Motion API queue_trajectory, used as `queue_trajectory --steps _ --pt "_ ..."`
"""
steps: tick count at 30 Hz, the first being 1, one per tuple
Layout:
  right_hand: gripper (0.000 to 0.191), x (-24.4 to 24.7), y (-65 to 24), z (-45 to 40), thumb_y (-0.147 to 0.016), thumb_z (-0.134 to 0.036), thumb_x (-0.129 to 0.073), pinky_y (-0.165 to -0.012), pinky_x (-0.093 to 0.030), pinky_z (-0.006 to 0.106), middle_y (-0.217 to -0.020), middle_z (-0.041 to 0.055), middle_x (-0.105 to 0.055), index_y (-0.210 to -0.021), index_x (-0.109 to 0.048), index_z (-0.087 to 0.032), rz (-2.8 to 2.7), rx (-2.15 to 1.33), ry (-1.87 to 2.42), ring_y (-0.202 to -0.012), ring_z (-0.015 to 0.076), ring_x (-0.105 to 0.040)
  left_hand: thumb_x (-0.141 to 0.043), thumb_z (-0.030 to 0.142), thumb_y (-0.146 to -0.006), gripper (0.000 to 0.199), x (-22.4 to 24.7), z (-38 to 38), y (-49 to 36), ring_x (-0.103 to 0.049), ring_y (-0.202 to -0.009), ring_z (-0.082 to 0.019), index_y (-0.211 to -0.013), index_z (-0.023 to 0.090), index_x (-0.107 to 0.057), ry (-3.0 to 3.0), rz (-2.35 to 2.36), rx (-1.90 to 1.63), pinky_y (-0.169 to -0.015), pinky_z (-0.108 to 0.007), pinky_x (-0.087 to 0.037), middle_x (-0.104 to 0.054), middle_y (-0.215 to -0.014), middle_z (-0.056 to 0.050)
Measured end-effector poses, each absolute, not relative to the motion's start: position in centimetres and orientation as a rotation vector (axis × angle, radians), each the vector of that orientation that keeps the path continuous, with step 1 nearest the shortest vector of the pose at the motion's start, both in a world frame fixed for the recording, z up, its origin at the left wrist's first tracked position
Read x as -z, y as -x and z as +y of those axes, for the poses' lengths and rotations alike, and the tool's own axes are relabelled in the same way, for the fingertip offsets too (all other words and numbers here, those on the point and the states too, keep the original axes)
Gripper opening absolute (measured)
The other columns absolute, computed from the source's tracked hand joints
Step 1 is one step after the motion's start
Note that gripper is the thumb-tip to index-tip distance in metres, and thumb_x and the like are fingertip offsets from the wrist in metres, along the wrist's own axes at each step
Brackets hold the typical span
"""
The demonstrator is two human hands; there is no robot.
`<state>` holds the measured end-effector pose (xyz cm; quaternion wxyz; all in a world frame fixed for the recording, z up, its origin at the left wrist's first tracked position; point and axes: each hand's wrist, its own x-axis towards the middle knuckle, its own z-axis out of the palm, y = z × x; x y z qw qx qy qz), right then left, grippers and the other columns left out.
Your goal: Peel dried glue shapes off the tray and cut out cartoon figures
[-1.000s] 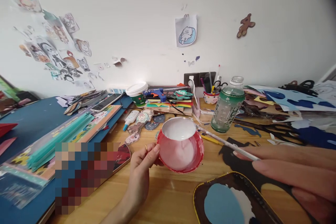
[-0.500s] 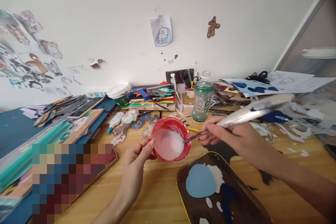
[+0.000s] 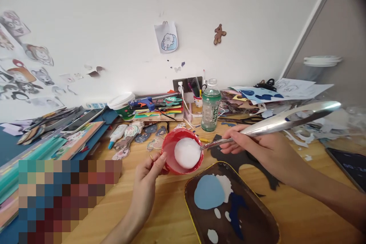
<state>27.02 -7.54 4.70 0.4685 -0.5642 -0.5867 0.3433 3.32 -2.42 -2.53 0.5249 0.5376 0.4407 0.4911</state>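
My left hand [image 3: 150,173] is closed on the near left rim of a red bowl [image 3: 168,146], tilted so its inside faces me. In my right hand [image 3: 251,146] is the handle of a metal ladle [image 3: 268,127], which slants down leftward to the bowl. A round pool of glossy white liquid [image 3: 188,153] shows at the ladle's end, inside the bowl; the ladle's head is covered by it. Right below the bowl lies a dark brown tray [image 3: 246,198] with a yellow rim. A light blue cutout [image 3: 209,191], a dark blue piece [image 3: 236,213] and several white pieces lie on it.
A green-labelled bottle [image 3: 211,106] stands behind my right hand. Flat character cutouts [image 3: 133,131] and a glue tube [image 3: 117,135] lie left of the bowl. Black sheet scraps [image 3: 257,167] lie under my right arm. A dark-screened device [image 3: 347,166] sits at right.
The view has shifted right. The ladle's handle has come into sharper sight, and the white liquid now looks like a rounder, brighter pool. Both hands keep their holds.
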Motion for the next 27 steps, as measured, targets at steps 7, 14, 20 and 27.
queue_trajectory --steps 7,14,20,27 --pt "0.024 -5.2 -27.9 -6.6 -0.086 -0.037 -0.05 -0.06 -0.055 0.022 -0.073 0.0057 -0.07 -0.08 -0.062 -0.017 -1.235 -1.002 1.451 -0.069 0.0171 -0.068 -0.06 0.047 -0.073 0.033 2.6 -2.8 -3.5 -0.042 -0.062 -0.01 -0.063 0.016 -0.057 -1.271 1.06 -1.165 -0.059 -0.021 -0.038 -0.05 -0.064 0.002" --pt "0.022 -5.7 -28.4 -7.3 -0.085 -0.038 -0.052 -0.062 -0.056 0.022 -0.075 0.0047 -0.071 -0.081 -0.063 -0.019 -1.262 -1.006 1.43 -0.07 0.0175 -0.068 -0.061 0.046 -0.072 0.032 2.2 -3.0 -3.6 -0.043 -0.061 -0.01 -0.063 0.015 -0.057 -1.261 1.044 -1.163 -0.059 -0.02 -0.038 -0.051 -0.063 0.001" --pt "0.031 -6.0 -28.9 -8.6 -0.083 -0.047 -0.051 -0.065 -0.056 0.025 -0.077 0.0058 -0.071 -0.083 -0.064 -0.019 -1.31 -0.935 1.473 -0.073 0.0191 -0.068 -0.063 0.045 -0.069 0.033 1.8 -3.1 -3.7 -0.042 -0.057 -0.009 -0.059 0.015 -0.054 -1.261 1.049 -1.15 -0.055 -0.019 -0.037 -0.049 -0.058 0.002" --pt "0.034 -6.0 -29.7 -10.0 -0.079 -0.05 -0.053 -0.066 -0.057 0.024 -0.077 0.0066 -0.071 -0.083 -0.065 -0.018 -1.335 -0.84 1.526 -0.07 0.0181 -0.068 -0.065 0.045 -0.067 0.031 1.6 -3.1 -3.5 -0.044 -0.056 -0.008 -0.061 0.015 -0.057 -1.239 1.045 -1.15 -0.054 -0.018 -0.039 -0.051 -0.059 0.002"
